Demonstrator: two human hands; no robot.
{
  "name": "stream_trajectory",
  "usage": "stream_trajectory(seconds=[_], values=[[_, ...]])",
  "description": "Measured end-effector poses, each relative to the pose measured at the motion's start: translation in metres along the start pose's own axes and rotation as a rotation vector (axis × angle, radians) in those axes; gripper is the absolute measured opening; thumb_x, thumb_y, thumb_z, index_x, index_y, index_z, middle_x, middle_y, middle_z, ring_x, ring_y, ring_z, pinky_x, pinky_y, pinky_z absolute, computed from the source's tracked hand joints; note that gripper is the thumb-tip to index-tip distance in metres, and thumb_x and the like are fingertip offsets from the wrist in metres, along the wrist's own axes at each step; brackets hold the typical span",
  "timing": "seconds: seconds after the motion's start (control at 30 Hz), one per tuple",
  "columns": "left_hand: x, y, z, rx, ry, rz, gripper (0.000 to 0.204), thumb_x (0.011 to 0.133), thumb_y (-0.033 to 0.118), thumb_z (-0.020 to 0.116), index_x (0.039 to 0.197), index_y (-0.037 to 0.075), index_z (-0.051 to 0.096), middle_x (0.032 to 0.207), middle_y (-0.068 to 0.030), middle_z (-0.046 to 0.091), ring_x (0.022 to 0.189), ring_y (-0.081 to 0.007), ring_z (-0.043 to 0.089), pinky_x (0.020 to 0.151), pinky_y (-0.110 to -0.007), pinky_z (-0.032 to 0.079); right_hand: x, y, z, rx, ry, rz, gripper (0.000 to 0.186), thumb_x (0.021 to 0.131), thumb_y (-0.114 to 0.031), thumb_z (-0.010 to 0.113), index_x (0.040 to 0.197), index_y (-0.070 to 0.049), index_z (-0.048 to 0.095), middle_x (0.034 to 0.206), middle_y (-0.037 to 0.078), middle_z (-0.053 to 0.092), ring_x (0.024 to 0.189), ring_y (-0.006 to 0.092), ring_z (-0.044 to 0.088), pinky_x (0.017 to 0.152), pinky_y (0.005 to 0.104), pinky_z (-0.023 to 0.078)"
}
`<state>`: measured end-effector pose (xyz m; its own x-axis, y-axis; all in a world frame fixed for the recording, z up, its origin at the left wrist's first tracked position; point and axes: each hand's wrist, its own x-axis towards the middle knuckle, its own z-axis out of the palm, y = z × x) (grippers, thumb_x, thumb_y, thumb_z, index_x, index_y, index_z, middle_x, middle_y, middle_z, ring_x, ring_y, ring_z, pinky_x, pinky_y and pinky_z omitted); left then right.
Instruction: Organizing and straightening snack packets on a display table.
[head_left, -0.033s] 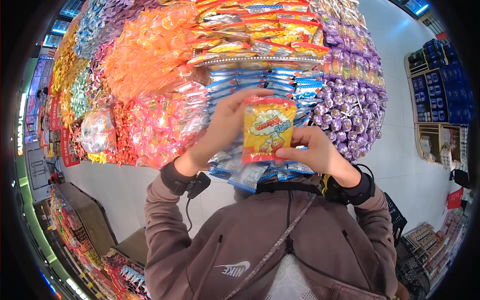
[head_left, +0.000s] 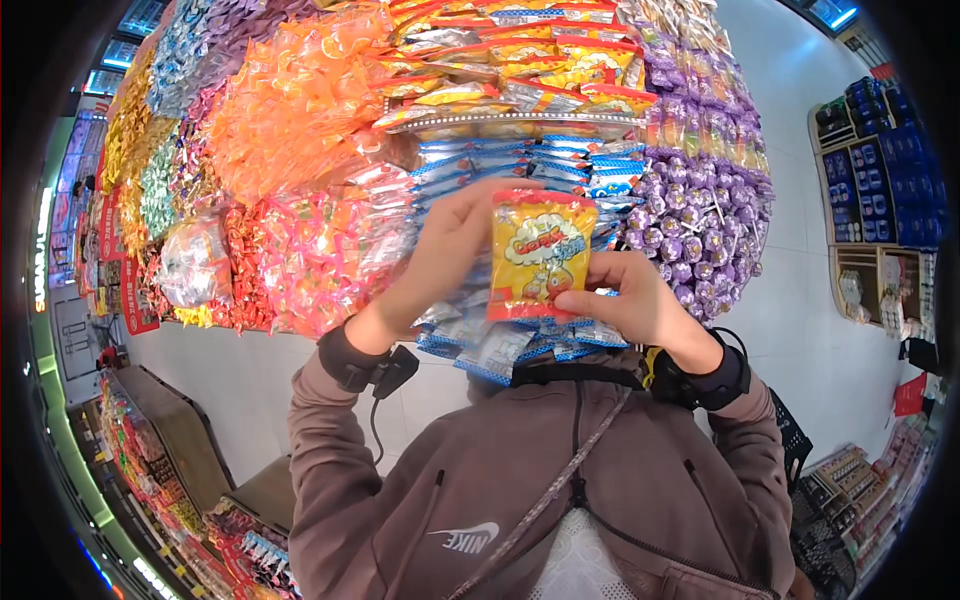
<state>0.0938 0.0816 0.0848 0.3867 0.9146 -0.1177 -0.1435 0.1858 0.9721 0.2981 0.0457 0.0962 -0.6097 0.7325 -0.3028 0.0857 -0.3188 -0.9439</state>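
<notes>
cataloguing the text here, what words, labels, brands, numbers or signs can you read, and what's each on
Wording and brands aren't copied, only located:
Yellow-and-red rectangular plastic packet in the right hand: large lettering, slightly blurred.
Brown fabric zip-up jacket: pale chest lettering, upside down.
Glowing upright sign, far left: sideways letters.
Red rectangular placard, left: white characters, too small to read.

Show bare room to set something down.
Pale tiled floor lies bare between round purple lollipops and the wooden blue-stocked shelf, also between shiny red candies and the brown stand. Crowded: glossy blue plastic packets beneath the left hand.
</notes>
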Motion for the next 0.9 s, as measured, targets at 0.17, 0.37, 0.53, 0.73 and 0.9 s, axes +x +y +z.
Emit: stream_trajectory(seconds=[0.17,0.37,0.53,0.73,0.9], values=[[-0.012,0.002,-0.006,-0.029,-0.005,-0.148,0.038,0.092,0.028,0.041,0.109,-0.003,0.052,0.092,-0.0079,0.061,0.081,-0.0122,0.059,0.072,-0.026,0.048,-0.004,-0.001,-0.009,-0.122,0.119,0.022,0.021,0.08,-0.011,0.061,0.094,0.005,0.061,0.076,0.01,0.064,0.069,0.0099,0.06,0.064,0.0247,0.048],[-0.013,0.009,0.006,0.179,-0.077,-0.172,0.038,0.091,0.03,0.043,0.104,-0.003,0.055,0.089,-0.0069,0.061,0.078,-0.0105,0.059,0.069,-0.024,0.049,-0.007,0.002,-0.009,-0.124,0.123,0.042,0.021,0.079,-0.011,0.062,0.094,0.004,0.061,0.076,0.01,0.064,0.069,0.0093,0.058,0.063,0.0241,0.046],[-0.012,0.009,0.003,0.155,-0.106,-0.248,0.036,0.092,0.026,0.043,0.107,-0.004,0.055,0.091,-0.0065,0.061,0.082,-0.0099,0.058,0.072,-0.025,0.049,-0.006,0.01,-0.009,-0.136,0.122,0.019,0.022,0.078,-0.012,0.063,0.093,0.004,0.061,0.075,0.009,0.063,0.069,0.0091,0.057,0.063,0.024,0.045],[-0.013,0.01,0.008,0.105,-0.027,-0.233,0.038,0.09,0.034,0.044,0.098,-0.001,0.059,0.081,-0.0032,0.061,0.069,-0.0067,0.058,0.063,-0.021,0.048,-0.004,0.014,-0.011,-0.137,0.111,0.016,0.022,0.077,-0.012,0.063,0.092,0.004,0.061,0.075,0.01,0.063,0.07,0.01,0.057,0.064,0.0247,0.044],[-0.011,0.009,0.001,0.121,-0.097,-0.301,0.038,0.091,0.029,0.043,0.108,-0.003,0.054,0.091,-0.0088,0.061,0.079,-0.0123,0.06,0.068,-0.024,0.051,-0.004,0.015,-0.011,-0.162,0.094,-0.009,0.022,0.077,-0.012,0.064,0.091,0.004,0.061,0.074,0.01,0.063,0.07,0.0107,0.057,0.065,0.0252,0.044]])
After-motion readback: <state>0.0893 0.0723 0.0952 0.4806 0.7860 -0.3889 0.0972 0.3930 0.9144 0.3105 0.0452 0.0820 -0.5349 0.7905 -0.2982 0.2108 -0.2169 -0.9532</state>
